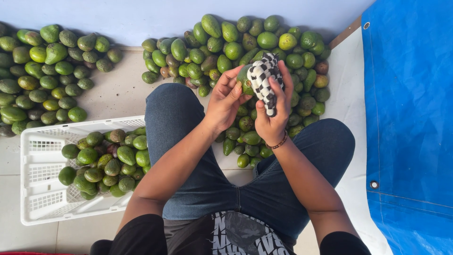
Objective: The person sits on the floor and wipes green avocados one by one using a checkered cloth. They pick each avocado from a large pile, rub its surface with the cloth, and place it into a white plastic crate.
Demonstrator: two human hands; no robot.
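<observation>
**Inspector:** Fingers (pixel 234 89) of the left hand (pixel 225 101) are curled round a green avocado (pixel 244 79), gripping it from the left side.

**Clerk:** And the right hand (pixel 273 111)?

**Inspector:** Closed on a black-and-white checkered cloth (pixel 264 80), pressed against the avocado's right face. Fruit sits between both hands, above the knees.

**Clerk:** Surroundings?

**Inspector:** One large avocado pile (pixel 245 52) on the floor just beyond the hands, a second pile (pixel 42 71) far left. White plastic crate (pixel 42 165), partly filled with avocados, near left beside the thigh. Blue tarpaulin (pixel 410 118) along the right. Beaded bracelet (pixel 278 143) on the right wrist.
</observation>
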